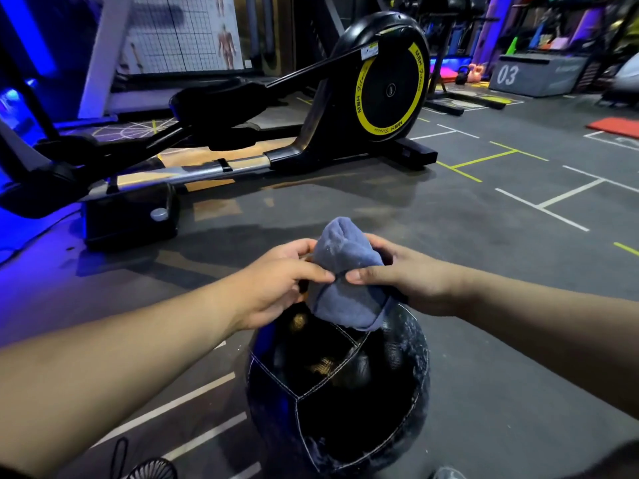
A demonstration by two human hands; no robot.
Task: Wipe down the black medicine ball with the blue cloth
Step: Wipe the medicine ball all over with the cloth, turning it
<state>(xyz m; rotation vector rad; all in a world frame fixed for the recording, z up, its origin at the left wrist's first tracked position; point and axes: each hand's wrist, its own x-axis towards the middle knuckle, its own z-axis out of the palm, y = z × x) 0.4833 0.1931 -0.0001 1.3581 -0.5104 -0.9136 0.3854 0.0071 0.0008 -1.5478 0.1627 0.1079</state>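
A: While the blue cloth (pixel 349 274) is held bunched above the black medicine ball (pixel 337 392), where is it gripped?

B: It is pinched from both sides, by the left hand (pixel 276 285) and the right hand (pixel 397 274), thumbs nearly meeting at its middle; its lower fold is touching the ball's top.

A: And the ball?

B: It is seen resting on the grey marked floor (pixel 501 236), white stitching showing. Behind the ball, a black and yellow elliptical trainer (pixel 380 88) is parked; far right of it, a grey box (pixel 539 76) marked 03.
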